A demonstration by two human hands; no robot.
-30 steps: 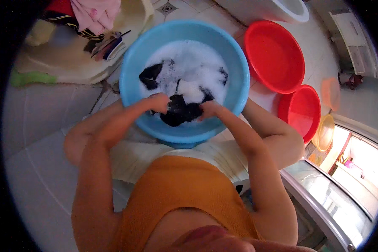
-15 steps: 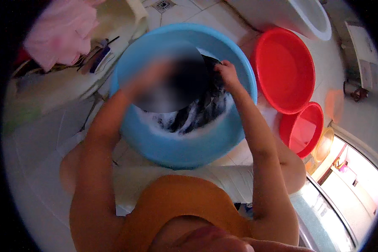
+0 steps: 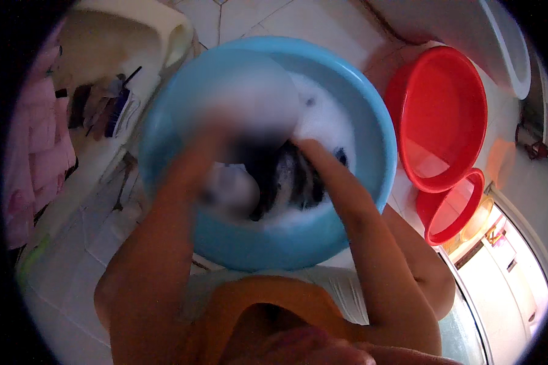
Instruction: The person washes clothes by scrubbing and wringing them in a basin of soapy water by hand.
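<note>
A large light-blue basin (image 3: 274,249) stands before me with white suds (image 3: 329,121) in it. Wet dark cloth (image 3: 295,182), streaked with foam, lies bunched in the water near the basin's middle. My right hand (image 3: 304,148) is closed on the cloth's upper edge, its fingertips partly lost in a blur. My left hand (image 3: 222,121) reaches into the basin's left half, next to the dark cloth. A blurred patch covers it, so its fingers and anything in them cannot be made out.
Two red basins, a larger one (image 3: 441,121) and a smaller one (image 3: 453,210), stand at the right. A pale tub (image 3: 505,48) is at the far right. Left, a cream-coloured sink-like fixture (image 3: 109,27) holds a brush (image 3: 119,112), with pink cloth (image 3: 39,152) beside it.
My right hand has moved inward and nearer to me with the dark cloth, which is now bunched at the middle. More suds show at the far side. The whole view has shifted slightly.
</note>
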